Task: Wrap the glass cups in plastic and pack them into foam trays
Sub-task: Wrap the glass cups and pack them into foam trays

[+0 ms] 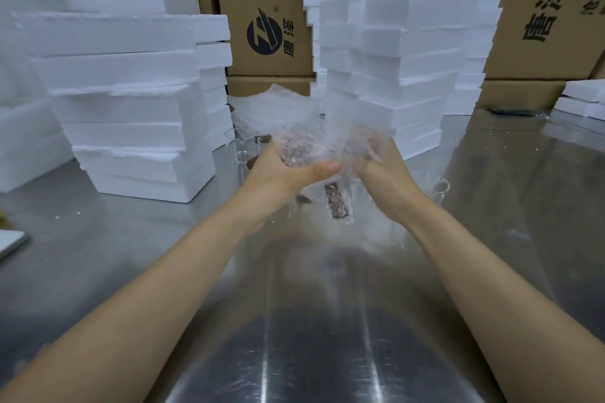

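Observation:
Above the middle of the steel table (163, 239), both my hands hold a bundle of clear bubble wrap (314, 144) with a glass cup inside, its shape blurred. My left hand (281, 170) grips the bundle from the left, thumb pressed across its front. On the right side, my right hand (383, 173) curls round the wrap. A flap of wrap hangs down between my wrists. Bare glass cups stand on the table: one behind my left hand (240, 147) and one by my right wrist (432, 186).
Tall stacks of white foam trays stand at the left (131, 101) and at the centre right (393, 69). A pile of bubble wrap sheets (271, 105) lies between them. Cardboard boxes (268, 10) line the back. More foam lies at the far right (582, 101).

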The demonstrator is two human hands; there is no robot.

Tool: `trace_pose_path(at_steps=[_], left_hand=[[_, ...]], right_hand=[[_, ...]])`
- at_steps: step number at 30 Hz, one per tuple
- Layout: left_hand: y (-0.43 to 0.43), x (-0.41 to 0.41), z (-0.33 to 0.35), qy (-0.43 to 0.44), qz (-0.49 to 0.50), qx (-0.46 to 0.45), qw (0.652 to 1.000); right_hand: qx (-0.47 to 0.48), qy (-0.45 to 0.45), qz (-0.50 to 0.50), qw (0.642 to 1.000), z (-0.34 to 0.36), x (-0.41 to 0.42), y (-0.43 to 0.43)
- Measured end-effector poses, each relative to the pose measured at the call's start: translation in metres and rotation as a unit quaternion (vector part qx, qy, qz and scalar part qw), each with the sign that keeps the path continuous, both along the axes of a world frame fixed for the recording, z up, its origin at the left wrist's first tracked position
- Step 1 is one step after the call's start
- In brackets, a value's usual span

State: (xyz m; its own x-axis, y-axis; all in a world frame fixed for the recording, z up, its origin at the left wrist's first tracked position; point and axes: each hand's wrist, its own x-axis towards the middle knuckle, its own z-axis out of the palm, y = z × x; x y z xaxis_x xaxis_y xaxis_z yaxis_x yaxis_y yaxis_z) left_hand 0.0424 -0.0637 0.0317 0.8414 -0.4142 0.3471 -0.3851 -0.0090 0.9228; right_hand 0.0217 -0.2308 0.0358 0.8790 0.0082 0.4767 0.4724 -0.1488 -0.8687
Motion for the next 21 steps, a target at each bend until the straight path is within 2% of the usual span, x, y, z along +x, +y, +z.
trace_pose_path(at_steps=[3, 5, 9, 12, 15, 18, 21], left_hand=[[0.001, -0.001, 0.003, -0.005, 0.076, -0.034, 0.997], [0.001, -0.003, 0.004, -0.031, 0.068, -0.031, 0.997], [-0.004, -0.009, 0.005, -0.064, 0.004, -0.029, 0.998], [-0.004, -0.011, 0.005, -0.078, -0.091, 0.024, 0.993], [-0.004, -0.013, 0.003, -0.074, -0.145, 0.038, 0.986], [-0.005, -0.013, 0.001, -0.091, -0.100, 0.048, 0.990], [-0.007, -0.016, 0.003, -0.100, -0.017, 0.057, 0.993]], right_hand=[[0.077, 0.066, 0.117, 0.988, 0.002, 0.000, 0.000], [0.070, 0.086, 0.123, 0.986, 0.002, 0.000, 0.003], [0.142, 0.126, 0.130, 0.973, 0.001, -0.001, 0.004], [0.135, 0.163, 0.107, 0.971, 0.001, -0.002, 0.008], [0.121, 0.210, 0.158, 0.957, -0.001, -0.001, 0.008], [0.090, 0.210, 0.215, 0.949, 0.004, -0.006, 0.008], [0.110, 0.182, 0.150, 0.966, 0.007, -0.008, 0.009]])
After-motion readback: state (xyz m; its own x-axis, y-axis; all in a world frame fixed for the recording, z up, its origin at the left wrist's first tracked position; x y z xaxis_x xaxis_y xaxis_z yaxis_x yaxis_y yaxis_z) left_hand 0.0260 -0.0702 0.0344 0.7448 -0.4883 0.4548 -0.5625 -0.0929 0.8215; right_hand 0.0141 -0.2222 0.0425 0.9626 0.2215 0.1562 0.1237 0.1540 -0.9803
